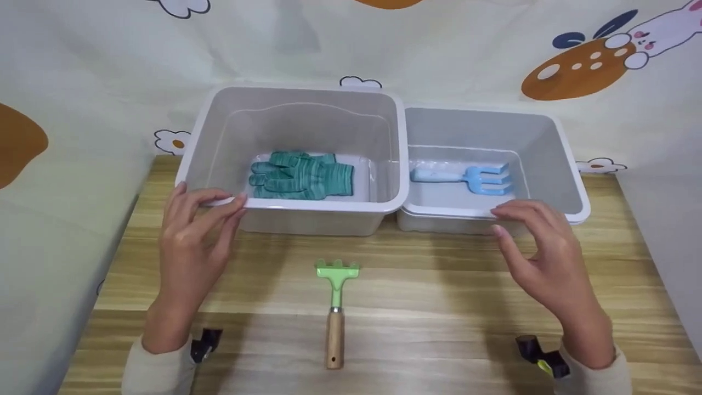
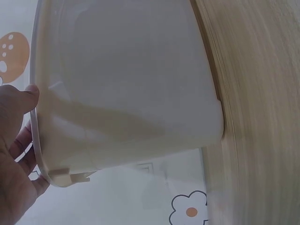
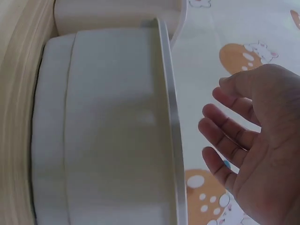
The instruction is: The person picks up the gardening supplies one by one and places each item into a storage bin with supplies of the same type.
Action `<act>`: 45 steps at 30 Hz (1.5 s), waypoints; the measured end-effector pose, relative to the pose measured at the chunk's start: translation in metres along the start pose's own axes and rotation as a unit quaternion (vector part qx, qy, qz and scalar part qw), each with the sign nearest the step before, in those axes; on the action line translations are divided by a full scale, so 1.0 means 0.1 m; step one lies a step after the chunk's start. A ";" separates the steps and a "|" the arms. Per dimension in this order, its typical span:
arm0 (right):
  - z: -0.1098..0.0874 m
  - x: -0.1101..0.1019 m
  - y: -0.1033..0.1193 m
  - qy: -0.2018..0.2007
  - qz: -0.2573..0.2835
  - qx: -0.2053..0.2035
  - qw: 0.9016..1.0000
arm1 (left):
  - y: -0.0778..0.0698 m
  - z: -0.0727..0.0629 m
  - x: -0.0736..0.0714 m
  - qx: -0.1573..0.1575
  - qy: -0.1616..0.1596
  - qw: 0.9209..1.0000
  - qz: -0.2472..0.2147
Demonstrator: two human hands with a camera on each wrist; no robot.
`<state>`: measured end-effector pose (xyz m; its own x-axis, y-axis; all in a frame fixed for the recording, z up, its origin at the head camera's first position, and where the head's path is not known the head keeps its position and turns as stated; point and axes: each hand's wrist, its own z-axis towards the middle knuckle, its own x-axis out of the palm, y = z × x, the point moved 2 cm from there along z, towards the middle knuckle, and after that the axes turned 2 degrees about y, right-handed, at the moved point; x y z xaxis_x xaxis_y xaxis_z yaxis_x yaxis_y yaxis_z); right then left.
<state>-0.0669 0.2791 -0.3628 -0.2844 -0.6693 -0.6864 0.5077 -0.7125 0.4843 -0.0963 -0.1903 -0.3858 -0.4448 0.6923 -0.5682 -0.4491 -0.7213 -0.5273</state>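
A grey plastic bin [image 1: 312, 219] stands at the left, with a pair of green striped gloves [image 1: 307, 175] lying in it. My left hand [image 1: 194, 236] holds that bin's rim at the front left corner; in the left wrist view the thumb [image 2: 31, 96] is on the near side and other fingers are behind the rim. Over the front edge of a lower grey bin [image 1: 455, 225] hovers my right hand [image 1: 548, 263], its fingers loosely bent and holding nothing. A light blue hand fork [image 1: 488, 180] lies inside this bin.
A small green rake [image 1: 337, 271] with a wooden handle lies on the wood-grain table [image 1: 428, 329], in front of the bins and between the forearms. Behind the bins hangs a pale cloth [image 1: 466, 60] printed with carrots, flowers and a rabbit.
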 end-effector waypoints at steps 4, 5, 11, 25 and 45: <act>-0.06 -0.05 -0.08 -0.013 -0.024 0.030 0.999 | 0.00 0.00 0.00 0.000 0.003 1.000 0.003; -0.07 -0.06 -0.09 -0.016 -0.030 0.035 0.999 | 0.00 0.00 0.00 0.000 0.004 1.000 0.003; -0.12 -0.08 -0.17 -0.025 -0.056 0.048 0.997 | 0.00 -0.04 0.00 -0.001 0.002 1.000 0.001; -0.14 -0.10 -0.26 -0.034 -0.081 0.070 0.994 | -0.04 0.02 -0.06 -0.007 0.004 1.000 0.003; -0.18 -0.09 -0.38 -0.048 -0.093 0.084 0.991 | -0.02 -0.01 0.00 0.001 -0.003 1.000 0.005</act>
<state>-0.0693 0.3158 -0.3849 -0.4402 -0.5349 -0.7212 0.2995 -0.8447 0.4437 -0.0949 -0.1884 -0.3855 -0.4538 0.6846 -0.5704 -0.4454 -0.7287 -0.5202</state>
